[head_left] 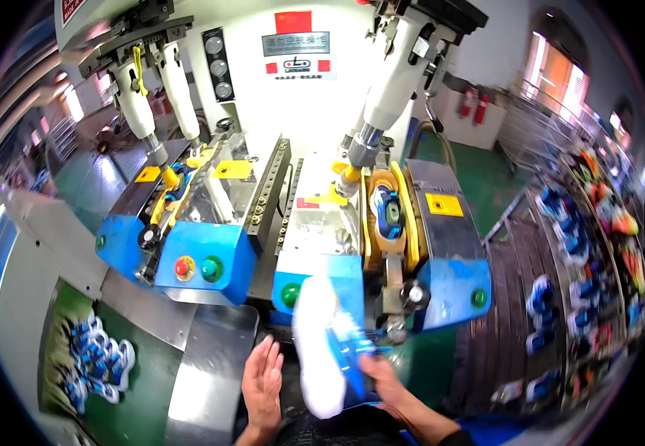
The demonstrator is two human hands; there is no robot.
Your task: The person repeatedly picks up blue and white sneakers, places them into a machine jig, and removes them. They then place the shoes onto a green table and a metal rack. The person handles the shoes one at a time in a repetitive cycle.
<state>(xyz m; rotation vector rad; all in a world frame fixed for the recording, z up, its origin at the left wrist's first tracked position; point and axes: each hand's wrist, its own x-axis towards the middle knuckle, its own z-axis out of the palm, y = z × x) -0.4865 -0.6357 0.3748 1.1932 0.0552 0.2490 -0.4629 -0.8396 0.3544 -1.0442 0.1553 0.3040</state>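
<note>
A blue and white sneaker (321, 353) is held up in front of the machine, its pale sole turned toward my left and slightly blurred. My right hand (383, 383) grips its blue upper from the right side, with some fingers hidden behind it. To the left of the sole, my left hand (263, 383) has its fingers stretched out and touches nothing. Another sneaker (388, 212) sits clamped between yellow pads in the machine's right station, under a white cylinder (393, 70). In the left station a blue shoe (176, 186) shows partly beneath its press head.
Blue housings carry red and green buttons (211, 269) along the machine's front. Sneakers lie in a green-lined bin (59, 372) at lower left. On the right stands a shoe rack (594, 320) loaded with several shoes. A metal ledge (215, 357) runs beside my left hand.
</note>
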